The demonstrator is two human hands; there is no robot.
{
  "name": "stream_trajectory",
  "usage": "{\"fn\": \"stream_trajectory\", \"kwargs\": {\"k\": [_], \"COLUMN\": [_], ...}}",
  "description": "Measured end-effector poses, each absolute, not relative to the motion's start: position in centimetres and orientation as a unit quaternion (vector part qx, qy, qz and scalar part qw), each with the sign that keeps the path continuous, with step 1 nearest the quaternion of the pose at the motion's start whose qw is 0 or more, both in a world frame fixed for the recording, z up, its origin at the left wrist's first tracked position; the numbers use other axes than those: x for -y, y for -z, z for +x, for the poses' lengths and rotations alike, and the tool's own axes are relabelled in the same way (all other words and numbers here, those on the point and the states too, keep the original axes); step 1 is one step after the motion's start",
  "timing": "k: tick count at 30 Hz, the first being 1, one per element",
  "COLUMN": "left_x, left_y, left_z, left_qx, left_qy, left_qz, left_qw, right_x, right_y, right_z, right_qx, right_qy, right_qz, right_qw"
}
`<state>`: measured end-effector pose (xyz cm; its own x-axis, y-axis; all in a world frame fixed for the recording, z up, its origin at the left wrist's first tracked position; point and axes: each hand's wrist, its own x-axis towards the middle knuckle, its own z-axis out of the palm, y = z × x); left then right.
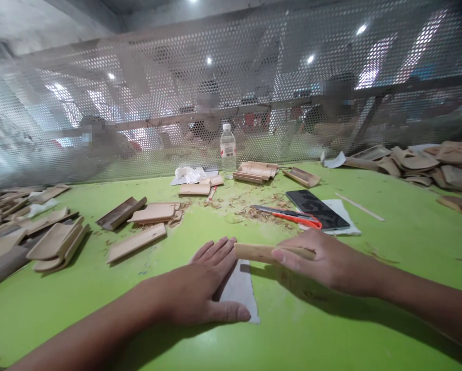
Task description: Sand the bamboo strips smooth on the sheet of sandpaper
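Note:
My left hand [211, 281] lies flat on a white sheet of paper [244, 286], fingers stretched out and thumb apart. In my right hand [327, 260] is a short, light-coloured bamboo piece [256, 252], gripped by its right part, with its left end close to my left fingertips. The paper lies on the green tabletop [292, 335], partly hidden under my left hand. Beyond my right hand are a red-orange utility knife [288, 214] and a black phone [318, 208], which rests partly on another white paper [346, 216].
Split bamboo pieces [155, 212] lie ahead on the left, with piles at the left [61, 242] and right [443, 159] edges. Shavings [261, 203] are scattered mid-table. A water bottle [228, 152] stands before a perforated metal screen [157, 103]; blurred people show behind it.

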<state>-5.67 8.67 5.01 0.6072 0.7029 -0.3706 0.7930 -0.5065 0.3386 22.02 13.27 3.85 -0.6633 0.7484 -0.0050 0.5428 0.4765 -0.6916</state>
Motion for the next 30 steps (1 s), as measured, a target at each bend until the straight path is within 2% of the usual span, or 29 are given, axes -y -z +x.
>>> {"fn": "stream_trajectory", "kwargs": {"k": [4, 11, 18, 26, 30], "left_x": [-8.74, -8.79, -8.71, -8.65, -8.7], "left_y": [-4.74, -4.69, -4.77, -4.94, -4.93], "left_z": [-5.78, -5.93, -5.83, -5.76, -5.75], "left_qx": [-0.43, -0.427, -0.428, -0.433, -0.429], "left_qy": [0.095, 0.09, 0.084, 0.099, 0.092], "left_qz": [0.863, 0.866, 0.866, 0.862, 0.866], "left_qw": [0.247, 0.243, 0.245, 0.242, 0.241], "right_x": [-13.04, -13.31, -13.12, -13.54, -13.2], "right_y": [-3.84, -3.79, -3.86, -3.7, -3.89], "right_z": [21.89, 21.92, 21.98, 21.95, 21.97], "right_qx": [0.869, 0.877, 0.876, 0.88, 0.879], "right_qy": [-0.366, -0.305, -0.339, -0.269, -0.307], "right_qz": [-0.323, -0.361, -0.333, -0.379, -0.355], "right_qw": [0.078, 0.093, 0.076, 0.098, 0.08]}}
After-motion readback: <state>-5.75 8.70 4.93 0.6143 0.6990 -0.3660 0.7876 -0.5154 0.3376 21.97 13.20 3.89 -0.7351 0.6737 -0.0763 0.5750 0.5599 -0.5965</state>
